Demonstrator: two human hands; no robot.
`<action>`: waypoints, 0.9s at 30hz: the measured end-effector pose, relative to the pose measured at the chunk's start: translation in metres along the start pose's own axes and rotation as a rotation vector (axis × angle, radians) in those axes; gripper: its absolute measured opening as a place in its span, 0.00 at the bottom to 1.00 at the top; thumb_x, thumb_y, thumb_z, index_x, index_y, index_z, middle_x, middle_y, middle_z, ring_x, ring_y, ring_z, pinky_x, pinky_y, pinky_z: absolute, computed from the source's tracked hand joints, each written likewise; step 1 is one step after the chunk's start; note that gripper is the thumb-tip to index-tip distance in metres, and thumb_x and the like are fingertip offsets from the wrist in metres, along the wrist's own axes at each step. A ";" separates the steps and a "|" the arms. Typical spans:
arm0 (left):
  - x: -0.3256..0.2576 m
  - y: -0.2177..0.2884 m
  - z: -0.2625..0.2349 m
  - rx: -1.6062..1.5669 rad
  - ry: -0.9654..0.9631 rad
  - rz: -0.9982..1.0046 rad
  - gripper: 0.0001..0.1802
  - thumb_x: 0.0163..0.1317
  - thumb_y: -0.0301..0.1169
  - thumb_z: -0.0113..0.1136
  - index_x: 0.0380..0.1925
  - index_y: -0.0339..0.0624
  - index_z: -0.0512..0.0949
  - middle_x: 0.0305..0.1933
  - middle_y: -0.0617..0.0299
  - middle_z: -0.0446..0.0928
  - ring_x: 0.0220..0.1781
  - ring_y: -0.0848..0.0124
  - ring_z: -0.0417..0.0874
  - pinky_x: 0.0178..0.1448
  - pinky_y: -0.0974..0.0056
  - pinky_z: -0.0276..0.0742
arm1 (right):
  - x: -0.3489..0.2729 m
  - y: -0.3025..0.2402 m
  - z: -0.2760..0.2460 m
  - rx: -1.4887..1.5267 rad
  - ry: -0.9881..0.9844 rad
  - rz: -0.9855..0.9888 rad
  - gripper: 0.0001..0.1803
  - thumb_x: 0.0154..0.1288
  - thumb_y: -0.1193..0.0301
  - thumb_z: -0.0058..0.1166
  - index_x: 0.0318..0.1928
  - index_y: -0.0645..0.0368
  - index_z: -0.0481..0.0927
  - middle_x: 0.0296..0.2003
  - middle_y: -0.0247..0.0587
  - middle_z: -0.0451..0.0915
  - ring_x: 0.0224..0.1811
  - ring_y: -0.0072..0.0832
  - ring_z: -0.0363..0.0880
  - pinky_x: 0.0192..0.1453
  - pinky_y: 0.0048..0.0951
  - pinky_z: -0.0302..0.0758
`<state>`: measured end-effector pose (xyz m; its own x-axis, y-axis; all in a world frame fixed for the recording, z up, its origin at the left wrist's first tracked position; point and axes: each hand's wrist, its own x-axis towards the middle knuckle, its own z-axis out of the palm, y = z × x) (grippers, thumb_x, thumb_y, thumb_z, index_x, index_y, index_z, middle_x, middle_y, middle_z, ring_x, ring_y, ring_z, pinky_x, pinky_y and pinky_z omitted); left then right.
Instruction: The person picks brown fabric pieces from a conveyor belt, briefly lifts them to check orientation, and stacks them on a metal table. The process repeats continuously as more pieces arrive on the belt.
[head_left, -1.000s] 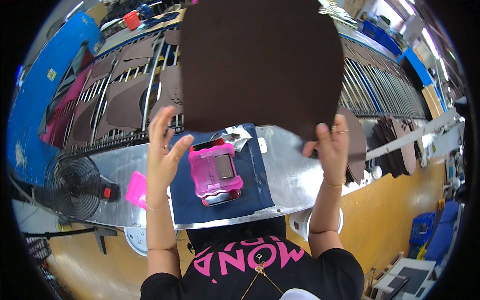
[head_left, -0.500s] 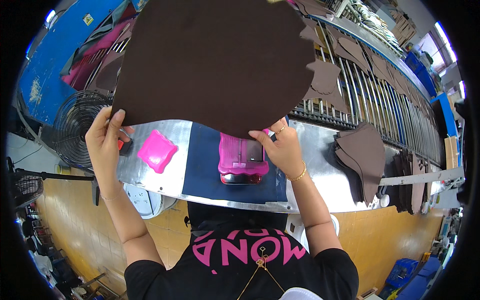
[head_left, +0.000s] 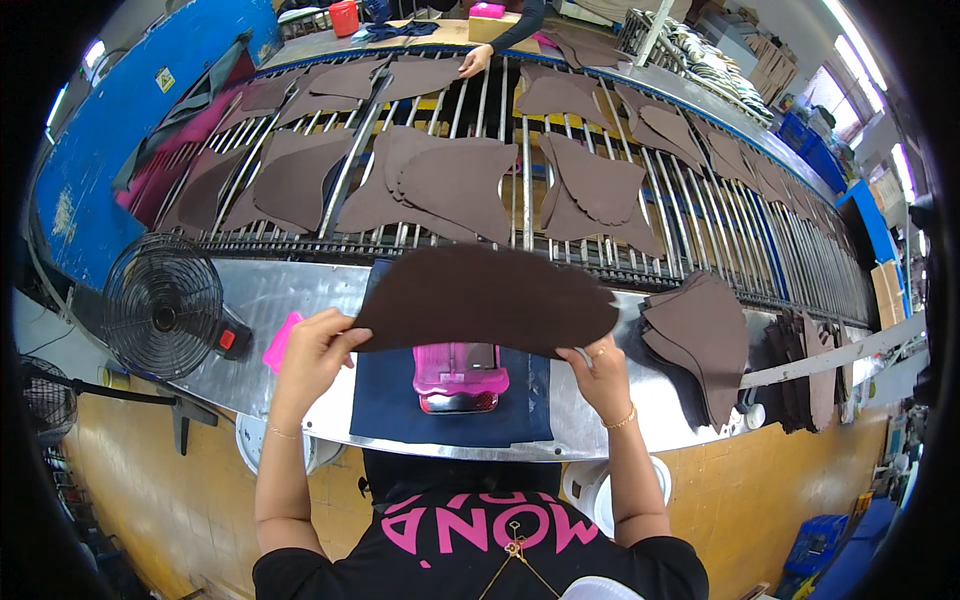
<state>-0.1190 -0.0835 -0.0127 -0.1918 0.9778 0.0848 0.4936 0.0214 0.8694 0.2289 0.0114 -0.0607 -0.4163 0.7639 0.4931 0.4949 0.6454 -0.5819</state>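
A dark brown cut sheet, like leather or coated fabric (head_left: 485,300), hangs tilted above the front of the metal table. My left hand (head_left: 318,365) pinches its left corner between thumb and fingers. At the opposite lower corner, my right hand (head_left: 600,375) grips it the same way. Just below the sheet, a glossy pink box-like thing (head_left: 455,375) with a red and dark front edge rests on a dark blue mat (head_left: 385,405); the sheet covers its far part. A flat pink piece (head_left: 280,343) lies partly behind my left hand.
Beyond the table runs a rack of metal bars (head_left: 527,190) bearing several brown sheets (head_left: 455,180). Another person's hand (head_left: 476,62) touches a sheet at its far side. A black fan (head_left: 165,310) stands left; stacked brown pieces (head_left: 705,340) lie right, beside a pale metal arm (head_left: 840,355).
The brown sheet has come down and tipped flatter, uncovering the rack and the other person's hand. My left hand has moved right and lower, and my right hand slightly lower. Both keep their grip.
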 end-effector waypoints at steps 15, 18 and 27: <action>0.051 0.077 0.115 0.334 -0.313 0.637 0.06 0.48 0.33 0.69 0.26 0.45 0.84 0.36 0.61 0.72 0.40 0.63 0.74 0.39 0.59 0.72 | -0.102 0.051 -0.126 0.018 0.438 0.466 0.11 0.61 0.79 0.60 0.43 0.65 0.75 0.25 0.32 0.72 0.28 0.17 0.66 0.34 0.19 0.66; 0.084 0.096 0.123 0.228 -0.153 0.893 0.05 0.47 0.28 0.68 0.26 0.45 0.83 0.39 0.59 0.72 0.42 0.61 0.73 0.44 0.58 0.70 | -0.096 0.057 -0.133 0.069 0.506 0.396 0.15 0.63 0.80 0.58 0.50 0.64 0.72 0.27 0.30 0.73 0.30 0.16 0.67 0.36 0.16 0.65; 0.175 0.185 0.129 0.503 0.353 1.221 0.04 0.48 0.30 0.64 0.26 0.46 0.82 0.48 0.60 0.71 0.55 0.61 0.68 0.58 0.55 0.60 | 0.033 0.008 -0.122 -0.538 0.756 0.191 0.39 0.53 0.56 0.67 0.62 0.59 0.67 0.56 0.43 0.71 0.58 0.38 0.67 0.59 0.38 0.64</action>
<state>0.0484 0.1190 0.1005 0.4178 0.3259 0.8481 0.7412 -0.6621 -0.1107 0.3120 0.0418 0.0297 0.2192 0.5313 0.8183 0.8672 0.2782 -0.4129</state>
